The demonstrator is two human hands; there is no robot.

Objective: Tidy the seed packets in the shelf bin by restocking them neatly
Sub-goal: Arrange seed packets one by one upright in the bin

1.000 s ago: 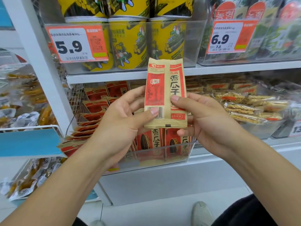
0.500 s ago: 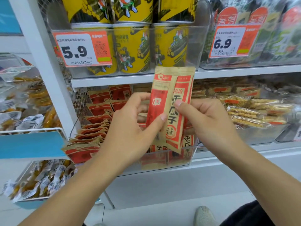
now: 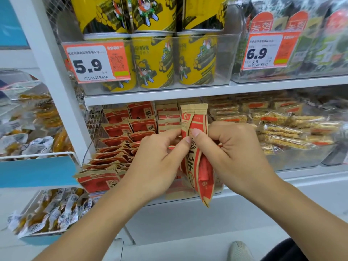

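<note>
**Slim seed packets pinched at mid-frame, just in front of the bin**

Both hands hold a small bunch of seed packets (image 3: 197,157) in the centre of the frame, upright with a slight lean, their lower ends hanging in front of the clear shelf bin (image 3: 188,193). The left hand (image 3: 156,164) pinches the bunch between thumb and forefinger near its upper third; the right hand (image 3: 235,153) curls round it from the other side, thumb pressing the front face. Each grip is pressed together on the packets, not spread.

The packets look like thin kraft-paper sachets: light, flexible, likely to bow or fan apart if held by one corner. The paper face seems matte, so slipping is a small worry; creasing and crushing the loose seeds inside are the greater ones. The best hold is probably across the flat faces near the middle, squeezing the bunch square before sliding it down.

More packets (image 3: 113,159) lie tipped over in overlapping rows at centre left, inside the bin.
</note>
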